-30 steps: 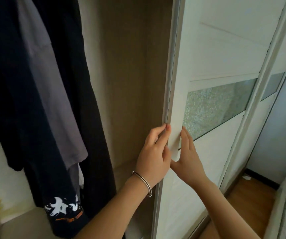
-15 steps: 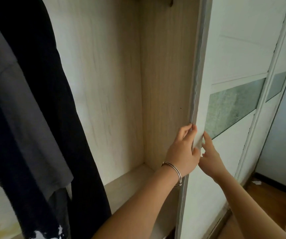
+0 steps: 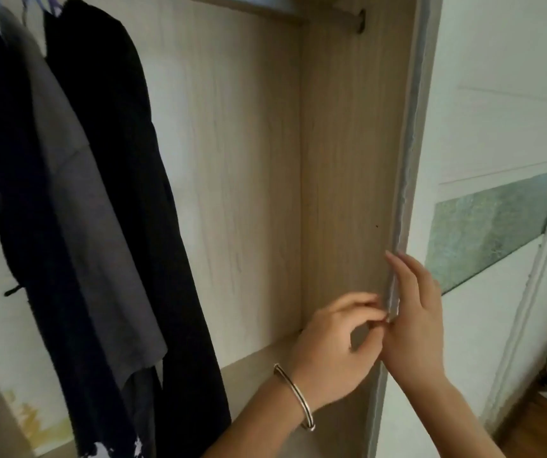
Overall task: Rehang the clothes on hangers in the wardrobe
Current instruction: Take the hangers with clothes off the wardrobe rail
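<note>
Presently, the fingers (image 3: 404, 276) of the right hand (image 3: 420, 322) lie straight and flat against the grey edge strip (image 3: 409, 153) of the white sliding wardrobe door (image 3: 496, 110). The left hand (image 3: 338, 348) has its fingers curled with the tips at the same strip; blur prevents telling whether they pinch it. Neither hand holds clothing. The black garment (image 3: 126, 193) and grey garment (image 3: 77, 193) hang vertically, well apart to the left, nearer the left hand. Judgement: the next reach goes leftward.
</note>
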The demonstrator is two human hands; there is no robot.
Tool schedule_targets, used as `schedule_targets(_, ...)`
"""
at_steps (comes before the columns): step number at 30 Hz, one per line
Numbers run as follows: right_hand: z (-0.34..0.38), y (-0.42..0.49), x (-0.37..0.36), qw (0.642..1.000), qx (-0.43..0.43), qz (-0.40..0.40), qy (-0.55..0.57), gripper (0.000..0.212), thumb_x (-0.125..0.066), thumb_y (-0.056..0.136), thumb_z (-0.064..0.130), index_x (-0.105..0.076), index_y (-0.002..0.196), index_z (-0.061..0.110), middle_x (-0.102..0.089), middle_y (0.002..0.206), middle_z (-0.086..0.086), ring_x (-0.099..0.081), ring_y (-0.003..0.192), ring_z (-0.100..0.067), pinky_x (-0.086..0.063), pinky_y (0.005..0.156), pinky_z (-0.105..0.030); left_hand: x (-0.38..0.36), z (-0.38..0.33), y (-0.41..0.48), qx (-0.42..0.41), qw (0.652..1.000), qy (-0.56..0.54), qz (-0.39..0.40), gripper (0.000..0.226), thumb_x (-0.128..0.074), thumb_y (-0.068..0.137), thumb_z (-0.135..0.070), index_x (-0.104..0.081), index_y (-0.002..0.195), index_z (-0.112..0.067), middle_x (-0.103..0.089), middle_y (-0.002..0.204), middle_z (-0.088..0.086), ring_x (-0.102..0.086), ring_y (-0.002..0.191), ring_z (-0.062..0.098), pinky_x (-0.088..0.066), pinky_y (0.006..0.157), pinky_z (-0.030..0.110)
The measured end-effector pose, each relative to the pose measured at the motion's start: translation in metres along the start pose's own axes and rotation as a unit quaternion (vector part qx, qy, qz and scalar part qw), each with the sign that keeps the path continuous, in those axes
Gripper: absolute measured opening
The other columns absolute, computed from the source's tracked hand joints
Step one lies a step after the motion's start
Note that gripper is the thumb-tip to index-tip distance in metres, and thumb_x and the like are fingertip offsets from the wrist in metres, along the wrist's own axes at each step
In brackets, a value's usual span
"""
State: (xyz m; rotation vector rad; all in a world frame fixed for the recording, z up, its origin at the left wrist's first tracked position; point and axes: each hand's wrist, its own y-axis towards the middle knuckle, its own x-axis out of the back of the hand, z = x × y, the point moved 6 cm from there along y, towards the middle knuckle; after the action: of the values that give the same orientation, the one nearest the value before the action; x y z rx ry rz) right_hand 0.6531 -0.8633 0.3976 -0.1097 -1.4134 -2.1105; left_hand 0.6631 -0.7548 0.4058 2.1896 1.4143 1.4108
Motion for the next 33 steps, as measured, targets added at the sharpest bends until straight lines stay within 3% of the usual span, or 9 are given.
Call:
schedule_targets(4, 0.063, 0.029, -0.008, 0.989, 0.120, 0.018, 0.085, 0.036, -0.046, 0.080, 0.023, -0.059, 0.112, 0.014, -0.058, 0.112, -0.001, -0.048, 0.110, -0.020, -0.032, 0.098, -0.022, 0.100, -0.021, -0.018, -0.025, 0.986, 0.075, -0.143, 0.030, -0.047, 0.082, -0.034, -0.069, 0.102, -0.026, -0.065, 0.111, -0.018, -0.053, 0.112, -0.009, -0.035, 0.097, 0.002)
schedule_targets(9, 0.153, 0.065, -0.021, 0.953, 0.215, -0.008, 0.212, 0.031, -0.046, 0.082, 0.026, -0.070, 0.092, 0.010, -0.064, 0.096, 0.003, -0.052, 0.101, -0.013, -0.044, 0.093, -0.027, 0.232, -0.076, -0.057, -0.065, 0.920, 0.194, -0.335, 0.021, -0.051, 0.081, -0.027, -0.067, 0.094, -0.031, -0.067, 0.093, -0.025, -0.061, 0.095, -0.009, -0.042, 0.082, 0.001)
schedule_targets(12, 0.201, 0.084, -0.030, 0.933, 0.232, -0.005, 0.275, 0.030, -0.045, 0.082, 0.027, -0.069, 0.092, 0.013, -0.058, 0.093, 0.011, -0.052, 0.097, -0.008, -0.052, 0.081, -0.036, 0.287, -0.084, -0.081, -0.034, 0.892, 0.174, -0.416, 0.017, -0.053, 0.076, -0.033, -0.065, 0.086, -0.040, -0.068, 0.086, -0.028, -0.062, 0.082, -0.009, -0.042, 0.074, -0.001)
schedule_targets(14, 0.231, 0.092, -0.032, 0.918, 0.259, -0.021, 0.299, 0.029, -0.045, 0.082, 0.024, -0.069, 0.093, 0.012, -0.057, 0.091, 0.012, -0.052, 0.096, -0.007, -0.047, 0.086, -0.023, 0.317, -0.081, -0.085, -0.014, 0.883, 0.138, -0.449, 0.014, -0.058, 0.073, -0.031, -0.064, 0.081, -0.041, -0.068, 0.083, -0.028, -0.062, 0.080, -0.008, -0.042, 0.073, -0.001)
schedule_targets(19, 0.306, 0.120, -0.025, 0.875, 0.248, -0.020, 0.416, 0.027, -0.047, 0.085, 0.009, -0.067, 0.099, 0.018, -0.056, 0.094, 0.024, -0.051, 0.089, 0.013, -0.034, 0.082, 0.005, 0.378, -0.064, -0.049, 0.091, 0.907, 0.121, -0.393, 0.024, -0.057, 0.087, -0.013, -0.061, 0.094, -0.036, -0.058, 0.095, -0.026, -0.053, 0.097, -0.008, -0.040, 0.079, 0.002)
schedule_targets(23, 0.354, 0.168, -0.044, 0.890, 0.170, 0.073, 0.416, 0.040, -0.041, 0.087, -0.004, -0.064, 0.111, 0.018, -0.059, 0.100, 0.014, -0.055, 0.103, -0.003, -0.038, 0.092, -0.009, 0.408, -0.038, -0.017, 0.159, 0.916, 0.095, -0.356, 0.031, -0.051, 0.091, -0.017, -0.056, 0.121, -0.022, -0.054, 0.108, -0.012, -0.049, 0.102, 0.004, -0.037, 0.079, 0.009)
schedule_targets(26, 0.378, 0.197, -0.076, 0.892, 0.115, 0.198, 0.391, 0.042, -0.043, 0.088, -0.002, -0.056, 0.124, 0.013, -0.059, 0.121, -0.002, -0.054, 0.114, -0.014, -0.040, 0.097, -0.022, 0.422, -0.020, 0.004, 0.223, 0.925, 0.036, -0.307, 0.017, -0.045, 0.091, -0.013, -0.059, 0.085, -0.019, -0.058, 0.090, 0.002, -0.055, 0.082, 0.012, -0.040, 0.071, 0.019)
schedule_targets(30, 0.391, 0.209, -0.111, 0.861, 0.025, 0.312, 0.401, 0.031, -0.043, 0.089, -0.001, -0.057, 0.115, -0.009, -0.062, 0.105, -0.025, -0.060, 0.091, -0.033, -0.051, 0.073, -0.033, 0.443, 0.010, 0.021, 0.268, 0.916, -0.055, -0.293, 0.022, -0.041, 0.091, -0.009, -0.050, 0.072, -0.013, -0.048, 0.074, 0.005, -0.043, 0.063, 0.017, -0.035, 0.057, 0.025)
schedule_targets(33, 0.401, 0.220, -0.127, 0.854, -0.020, 0.341, 0.391, 0.017, -0.044, 0.088, -0.001, -0.055, 0.075, 0.003, -0.051, 0.069, -0.009, -0.047, 0.056, -0.016, -0.040, 0.042, -0.016, 0.456, 0.022, 0.036, 0.269, 0.905, -0.113, -0.311, 0.018, -0.041, 0.093, -0.011, -0.051, 0.078, -0.008, -0.055, 0.070, 0.004, -0.047, 0.057, 0.015, -0.039, 0.052, 0.022)
